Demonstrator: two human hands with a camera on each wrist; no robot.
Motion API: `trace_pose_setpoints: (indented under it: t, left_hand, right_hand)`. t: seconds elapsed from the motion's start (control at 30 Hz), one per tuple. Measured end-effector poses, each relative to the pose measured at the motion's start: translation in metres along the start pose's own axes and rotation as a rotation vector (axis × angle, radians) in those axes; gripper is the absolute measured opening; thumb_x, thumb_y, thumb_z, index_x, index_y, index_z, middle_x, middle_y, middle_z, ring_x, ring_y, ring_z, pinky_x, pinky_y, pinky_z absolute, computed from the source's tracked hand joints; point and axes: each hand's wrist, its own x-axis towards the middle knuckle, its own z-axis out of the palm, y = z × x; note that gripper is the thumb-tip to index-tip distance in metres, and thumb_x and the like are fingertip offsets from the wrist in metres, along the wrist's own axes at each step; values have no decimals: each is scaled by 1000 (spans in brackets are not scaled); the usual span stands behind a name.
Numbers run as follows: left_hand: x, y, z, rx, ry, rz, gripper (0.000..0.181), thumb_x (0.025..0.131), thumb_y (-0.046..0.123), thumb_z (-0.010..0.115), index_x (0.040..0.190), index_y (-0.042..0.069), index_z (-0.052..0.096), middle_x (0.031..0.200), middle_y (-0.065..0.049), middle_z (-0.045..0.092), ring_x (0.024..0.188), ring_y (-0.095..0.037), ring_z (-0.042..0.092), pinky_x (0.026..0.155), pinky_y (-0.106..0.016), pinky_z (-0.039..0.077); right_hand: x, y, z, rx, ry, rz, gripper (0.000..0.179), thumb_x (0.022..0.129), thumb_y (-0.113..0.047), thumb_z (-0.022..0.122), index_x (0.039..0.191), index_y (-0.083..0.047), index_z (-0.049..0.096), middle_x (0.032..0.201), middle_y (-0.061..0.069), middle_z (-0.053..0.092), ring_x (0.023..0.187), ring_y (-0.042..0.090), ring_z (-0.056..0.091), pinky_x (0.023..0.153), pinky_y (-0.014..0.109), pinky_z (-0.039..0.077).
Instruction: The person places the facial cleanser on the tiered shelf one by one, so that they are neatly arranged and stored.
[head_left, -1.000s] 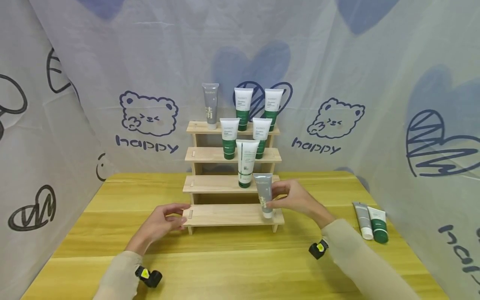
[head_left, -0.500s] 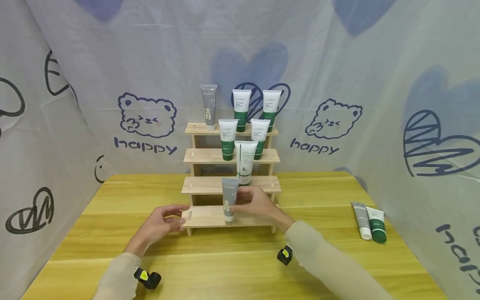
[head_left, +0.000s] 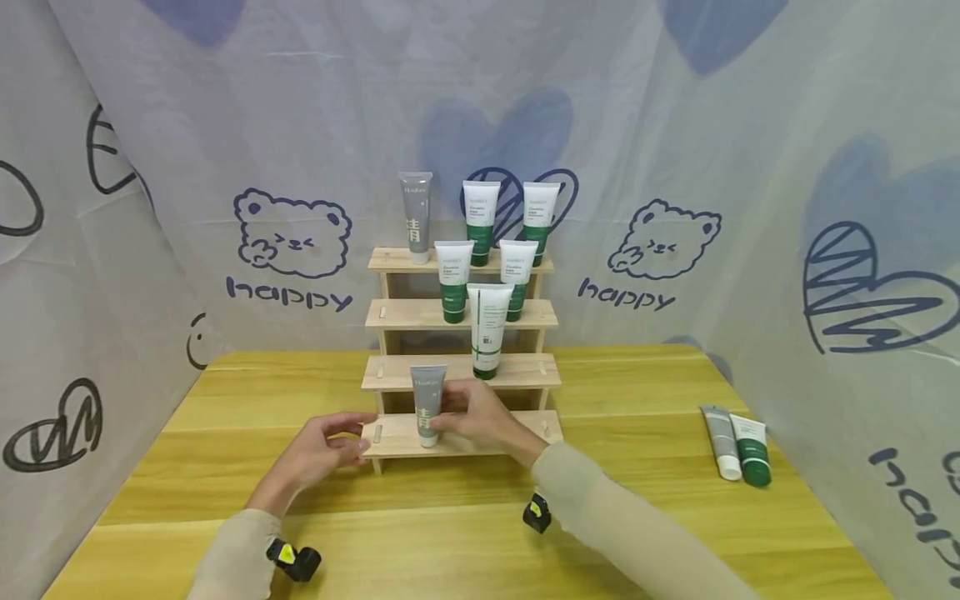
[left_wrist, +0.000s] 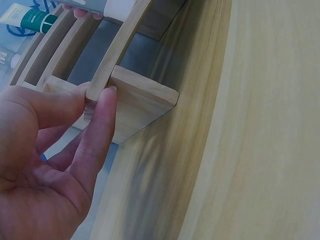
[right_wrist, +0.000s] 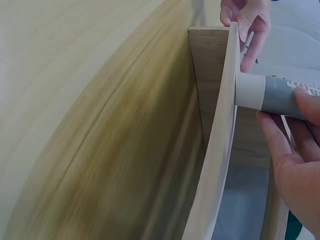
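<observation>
A stepped wooden display stand stands on the table. My left hand pinches the left end of its lowest board between thumb and finger, as the left wrist view shows at the board's end. My right hand grips a grey squeeze tube from its right side, upright with the white cap down. That cap meets the lowest board, left of its middle. On the step above stands a white tube with a green cap. Fingers partly cover the grey tube.
Two white-and-green tubes stand on the second step from the top. Up on the top step are a grey tube and two white-and-green ones. A grey tube and a white-and-green tube lie at the table's right.
My right hand has carried the grey tube leftward along the lowest board, from its right end to left of the middle. My left hand keeps its place at the board's left end.
</observation>
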Motion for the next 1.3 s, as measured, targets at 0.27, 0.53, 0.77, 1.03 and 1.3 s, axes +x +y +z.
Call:
trace_pose_setpoints:
  t: [0.27,0.53,0.77,1.03,1.3]
  left_hand:
    - [0,0,0,3,2,0,50,99,6,67,147,0,54,134,-28,54,101,-21,72,87,-35,66]
    - [-1,0,2,17,17,-6,50,99,6,68,146,0,55,137,-28,55,101,-15,72,87,-34,66]
    - [-1,-1,2,22,6,5,50,99,7,68,147,-1,54,137,-29,54,98,-12,73,86,-33,66]
    - [0,0,0,24,12,1,50,99,4,67,147,0,54,137,-28,55,100,-18,73,86,-34,66]
    - [0,-1,0,35,11,3,50,99,5,67,147,-1,54,135,-28,56,98,-18,73,86,-33,66]
  right_hand:
    - [1,-2,3,-19,-18,21,37,91,3,74,127,7,67,125,25,71,115,36,70,104,36,60]
    - [-2,-1,1,7,-30,68,41,89,5,75,129,4,65,126,23,70,116,34,69,100,31,61]
    - [-27,-4,-37,-82,-31,70,34,93,1,73,126,3,67,124,23,71,112,35,71,98,33,62]
    - [-76,-3,-116,-339,87,205,21,91,-3,76,111,-2,74,113,19,75,98,26,72,87,36,65]
    - [-134,20,-207,-518,194,387,26,92,-8,75,114,5,71,115,27,72,92,28,74,73,33,66]
